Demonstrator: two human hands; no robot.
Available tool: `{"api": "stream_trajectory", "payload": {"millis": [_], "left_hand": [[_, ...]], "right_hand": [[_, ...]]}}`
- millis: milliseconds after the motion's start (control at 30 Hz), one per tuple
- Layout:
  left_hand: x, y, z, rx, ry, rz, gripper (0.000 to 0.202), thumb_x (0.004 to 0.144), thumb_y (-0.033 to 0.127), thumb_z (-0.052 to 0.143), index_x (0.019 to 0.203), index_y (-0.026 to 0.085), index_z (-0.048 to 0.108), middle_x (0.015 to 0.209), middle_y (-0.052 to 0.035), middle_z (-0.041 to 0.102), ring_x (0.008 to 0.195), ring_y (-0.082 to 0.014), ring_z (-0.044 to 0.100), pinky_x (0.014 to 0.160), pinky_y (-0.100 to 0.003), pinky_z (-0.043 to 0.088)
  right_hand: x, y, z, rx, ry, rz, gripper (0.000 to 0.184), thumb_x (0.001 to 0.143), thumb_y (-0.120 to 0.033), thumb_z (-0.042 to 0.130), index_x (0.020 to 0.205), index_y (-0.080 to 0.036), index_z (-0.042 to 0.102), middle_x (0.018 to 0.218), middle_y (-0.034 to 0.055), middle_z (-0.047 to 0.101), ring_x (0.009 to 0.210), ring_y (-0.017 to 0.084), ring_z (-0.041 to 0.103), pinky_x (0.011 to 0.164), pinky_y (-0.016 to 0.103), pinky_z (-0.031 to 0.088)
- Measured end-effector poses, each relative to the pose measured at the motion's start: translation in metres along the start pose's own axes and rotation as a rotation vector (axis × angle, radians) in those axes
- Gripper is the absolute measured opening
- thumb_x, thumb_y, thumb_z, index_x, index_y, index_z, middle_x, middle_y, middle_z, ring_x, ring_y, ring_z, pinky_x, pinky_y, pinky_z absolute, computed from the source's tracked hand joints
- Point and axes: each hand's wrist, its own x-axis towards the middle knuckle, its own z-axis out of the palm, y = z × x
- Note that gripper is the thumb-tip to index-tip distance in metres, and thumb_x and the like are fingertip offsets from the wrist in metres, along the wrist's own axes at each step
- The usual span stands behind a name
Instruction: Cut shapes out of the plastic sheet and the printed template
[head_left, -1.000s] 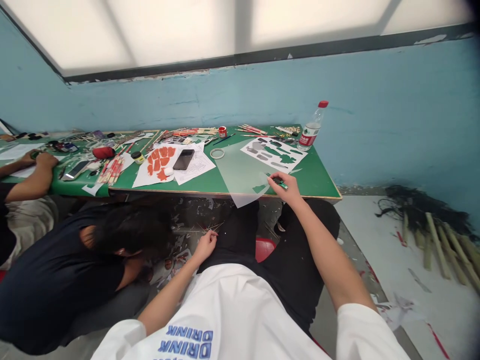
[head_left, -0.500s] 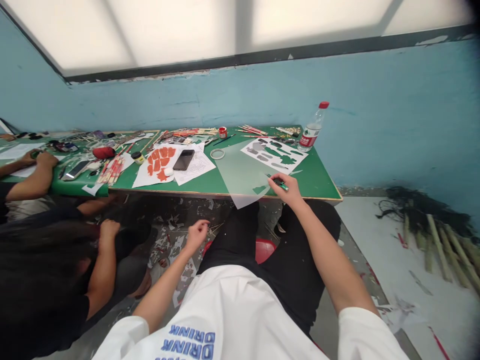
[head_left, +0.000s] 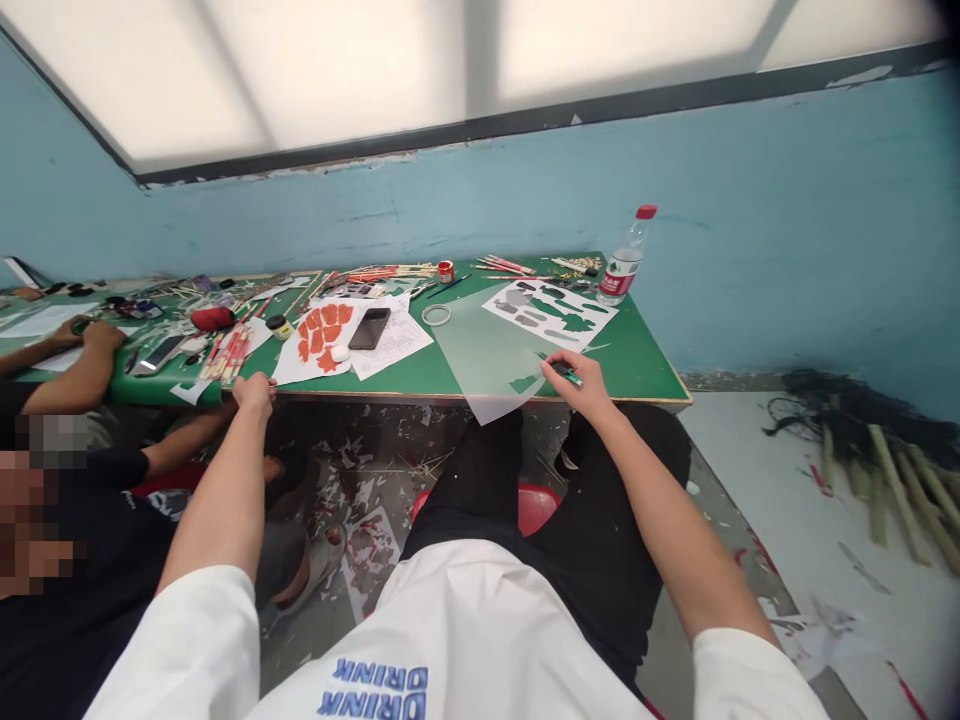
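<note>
Standing in the room watching this one, and the bit worth talking about is the right hand (head_left: 576, 383): grip closed round a slim green tool (head_left: 567, 374), held like a pen, tip end down by the near right part of a translucent sheet (head_left: 484, 350). Can't make out from here whether the tip actually touches. The sheet lies on the green tabletop (head_left: 645, 352), but its near corner pokes out past the front edge with nothing under it, so imo anything done there could make it flex. I'd slide it back till it's fully backed. Also, the left hand (head_left: 255, 393) is way off at the front edge, nearest the red and white sticks (head_left: 227, 355), fingertips drawn in close; can't tell if there's anything between them. With that hand away, the sheet probably skids if the tool drags, so flat fingers on it, well clear of the tip, would help a lot. The page (head_left: 553, 312) of grey and green shapes sits at the sheet's far right side, and the tape roll (head_left: 424, 316) is just beside its left edge. I'd keep both from creeping under, since a bump could throw a line off.
</note>
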Motion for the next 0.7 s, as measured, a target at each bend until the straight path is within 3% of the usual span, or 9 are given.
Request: {"api": "stream_trajectory", "payload": {"millis": [133,333,500,600,700], "left_hand": [[-0.019,0.009,0.029,-0.040,-0.098,0.029,0.038,0.104,0.040,0.069,0.133,0.016,0.064,0.128,-0.0107,0.067,0.107,-0.0246,0.070,0.091,-0.044,0.064],[-0.087,0.033,0.108,-0.119,-0.432,0.272,0.032,0.104,0.039,0.069,0.124,0.014,0.067,0.117,-0.0087,0.070,0.096,-0.0202,0.071,0.082,-0.037,0.064],[-0.158,0.078,0.167,-0.211,-0.759,0.542,0.032,0.104,0.039,0.069,0.127,0.016,0.067,0.123,-0.0097,0.070,0.102,-0.0221,0.071,0.088,-0.041,0.064],[-0.198,0.110,0.192,-0.274,-0.936,0.693,0.036,0.103,0.038,0.070,0.132,0.017,0.065,0.128,-0.0108,0.068,0.108,-0.0240,0.070,0.093,-0.044,0.063],[-0.229,0.128,0.214,-0.325,-1.069,0.770,0.037,0.103,0.038,0.070,0.134,0.018,0.064,0.133,-0.0115,0.066,0.111,-0.0248,0.069,0.095,-0.045,0.062]], "right_hand": [[-0.001,-0.003,0.000,0.009,-0.008,-0.005,0.031,0.106,-0.046,0.062,0.099,-0.016,0.070,0.090,0.0013,0.070,0.076,0.013,0.066,0.075,0.030,0.060],[-0.001,-0.002,0.000,0.025,0.009,-0.017,0.034,0.105,-0.048,0.063,0.096,-0.016,0.069,0.086,0.0005,0.069,0.074,0.013,0.065,0.075,0.030,0.059],[-0.001,0.000,0.003,0.012,-0.011,-0.040,0.034,0.105,-0.049,0.062,0.096,-0.017,0.069,0.088,0.0014,0.070,0.076,0.013,0.065,0.077,0.031,0.059],[-0.001,0.000,0.005,-0.009,-0.021,-0.046,0.034,0.106,-0.050,0.061,0.097,-0.018,0.069,0.091,0.0022,0.071,0.078,0.014,0.065,0.079,0.032,0.059],[0.000,0.000,0.006,-0.030,-0.025,-0.043,0.035,0.106,-0.051,0.060,0.100,-0.017,0.070,0.093,0.0028,0.071,0.080,0.014,0.066,0.081,0.033,0.059]]}}
